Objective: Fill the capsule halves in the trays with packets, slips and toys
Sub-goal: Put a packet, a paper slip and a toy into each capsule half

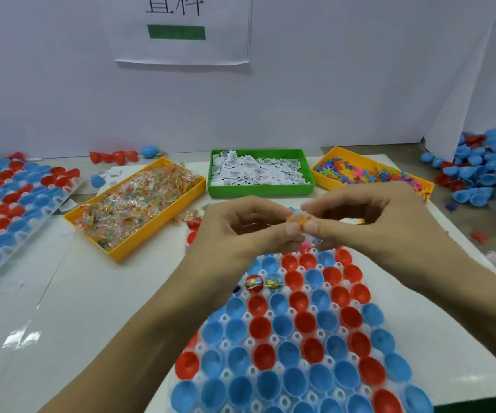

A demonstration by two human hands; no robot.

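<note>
A white tray [320, 335] of red and blue capsule halves lies in front of me. Two halves near its far left hold candy packets [263, 282]. Above the tray's far end, my left hand [240, 228] and my right hand [357, 216] meet, and their fingertips pinch a small orange toy [298, 219] between them. A pink piece shows just under the fingers. Behind stand a yellow bin of candy packets [135, 210], a green bin of white slips [260, 172] and a yellow bin of coloured toys [369, 174].
A second tray [17, 201] of red and blue halves lies at the left. Loose blue and red halves are heaped at the right [485, 171]. A few more halves lie by the white back wall [115, 157]. A paper sign hangs above.
</note>
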